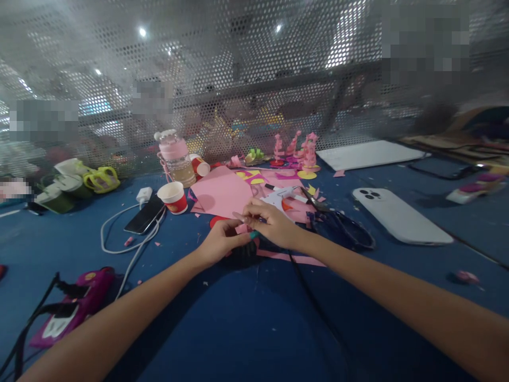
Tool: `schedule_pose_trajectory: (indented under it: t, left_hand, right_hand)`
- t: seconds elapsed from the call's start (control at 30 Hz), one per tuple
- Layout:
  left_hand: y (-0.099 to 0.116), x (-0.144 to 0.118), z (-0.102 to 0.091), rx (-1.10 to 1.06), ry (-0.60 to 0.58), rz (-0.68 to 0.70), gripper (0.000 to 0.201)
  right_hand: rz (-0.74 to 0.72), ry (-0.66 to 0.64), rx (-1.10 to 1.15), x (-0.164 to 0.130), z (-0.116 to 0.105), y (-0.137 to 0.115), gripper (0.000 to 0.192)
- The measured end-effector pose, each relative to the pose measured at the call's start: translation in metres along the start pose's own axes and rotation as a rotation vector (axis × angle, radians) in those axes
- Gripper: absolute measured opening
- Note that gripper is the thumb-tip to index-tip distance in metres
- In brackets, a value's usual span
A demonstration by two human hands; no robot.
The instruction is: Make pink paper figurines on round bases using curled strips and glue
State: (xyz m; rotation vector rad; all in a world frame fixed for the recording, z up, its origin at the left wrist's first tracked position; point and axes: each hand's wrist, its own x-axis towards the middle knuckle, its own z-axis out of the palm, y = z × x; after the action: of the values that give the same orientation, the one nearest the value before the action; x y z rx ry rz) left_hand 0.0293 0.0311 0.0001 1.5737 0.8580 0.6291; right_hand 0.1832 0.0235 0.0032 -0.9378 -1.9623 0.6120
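Far left, near you: a magenta tool [75,307] w/ black cords lies on the blue table [222,329]. Behind it, green-yellow clips [101,179] by the mesh wall. Next, a white cable [119,239] loops round to a dark phone [143,215], w/ a red paper cup [174,197] just beside it and a pink bottle [176,158] behind.

Centre — your left hand [220,241] and right hand [270,223] meet over a small pink paper bit [243,228]. Both hands pinch it, fingertips touching; it sits just above the table, in front of the big pink sheet [222,193]. Exact shape of the bit — can't tell, too small and blurred.

Right of your hands: black scissors [342,228] flat on the table, a marker [284,193] behind. Pink paper figures [304,151] stand near the mesh. Further right, a white phone [400,215] face down, well apart from your hands.
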Motion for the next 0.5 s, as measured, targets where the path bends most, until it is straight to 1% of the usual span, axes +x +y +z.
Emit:
schedule_pose_trajectory:
  t: [0.1,0.2,0.37,0.5]
  left_hand:
    - [0.0022,0.0017,0.0012,0.022,0.013,-0.045,0.032]
    - [0.0052,0.0025,0.0026,-0.023,0.031,-0.054,0.031]
    - [0.0075,0.0017,0.002,0.003,0.053,-0.083,0.029]
    - [0.0058,0.002,0.0012,0.095,0.033,-0.045,0.024]
  right_hand:
    - [-0.062,-0.083,-0.009,0.0011,-0.0039,0.0007,0.029]
    - [-0.107,-0.11,-0.029,0.0015,-0.0061,0.0018,0.029]
    - [-0.101,-0.112,-0.055,0.0011,-0.007,0.0018,0.028]
    - [-0.088,-0.144,-0.142,0.0003,-0.0078,0.0008,0.024]
